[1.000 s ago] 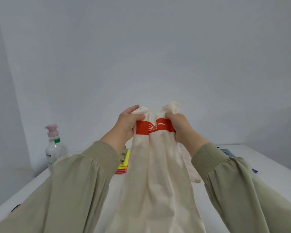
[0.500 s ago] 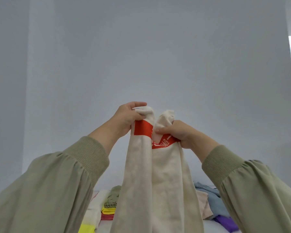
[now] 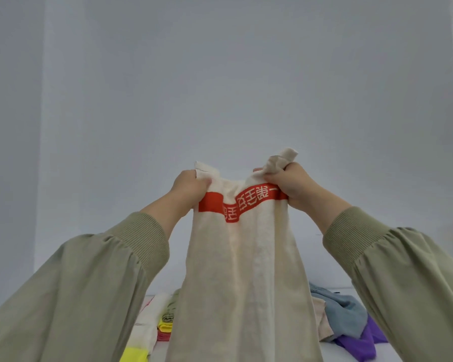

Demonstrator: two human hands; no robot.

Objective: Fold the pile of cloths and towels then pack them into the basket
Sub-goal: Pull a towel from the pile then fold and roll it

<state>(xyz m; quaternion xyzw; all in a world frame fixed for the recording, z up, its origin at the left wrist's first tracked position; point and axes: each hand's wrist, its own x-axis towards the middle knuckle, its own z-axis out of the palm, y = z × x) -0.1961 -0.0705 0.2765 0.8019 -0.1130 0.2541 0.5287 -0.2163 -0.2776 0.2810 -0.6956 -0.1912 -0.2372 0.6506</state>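
Left hand [image 3: 191, 186]: gripped the towel [image 3: 246, 270] at one top corner, likely to spread it.
Right hand [image 3: 296, 184]: clutched the other corner.
Pile [image 3: 345, 317]: behind towel, unfolded.

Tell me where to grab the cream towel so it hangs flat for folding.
Pinch its two top corners, one from each side, above the red band. The towel hangs lengthwise, and the left hand and right hand grip bunched cloth just below those corners, so the top edge sags and creases between them. Corners pulled apart would likely flatten it.
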